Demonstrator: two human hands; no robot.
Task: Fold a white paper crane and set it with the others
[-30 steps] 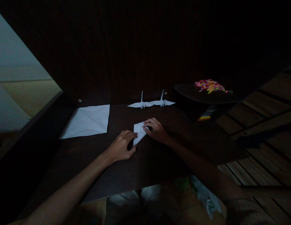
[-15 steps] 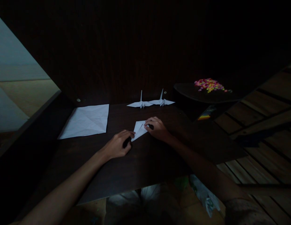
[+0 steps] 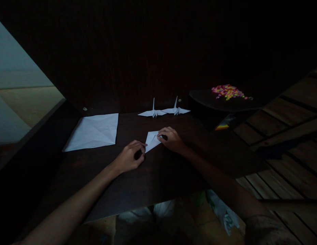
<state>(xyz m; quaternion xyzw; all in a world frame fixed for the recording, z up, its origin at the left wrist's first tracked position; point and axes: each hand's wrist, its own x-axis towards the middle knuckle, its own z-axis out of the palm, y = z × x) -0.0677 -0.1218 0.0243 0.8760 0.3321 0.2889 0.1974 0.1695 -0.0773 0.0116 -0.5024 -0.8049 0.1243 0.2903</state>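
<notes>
Two bare hands work a small, flat, many-sided piece of folded white paper (image 3: 151, 137) lying near the middle of a dark brown wooden worktop (image 3: 122, 194). The left hand (image 3: 131, 157) touches its lower-left corner, thumb and fingers curled with a narrow gap between them; in this dim light I cannot tell whether that grip pinches the paper or merely presses it. The right hand (image 3: 171, 139) holds the opposite side in a narrow grip between thumb and fingertips. Beyond them, two white folded-paper cranes (image 3: 153, 113) stand side by side with wings spread, close to the dark upright back panel (image 3: 132, 68). To the left lies a large, creased sheet of white paper (image 3: 95, 132). To the right, a heap of small pink, red and yellow pieces (image 3: 228, 91) sits on a dark, round-edged shelf (image 3: 211, 102).
</notes>
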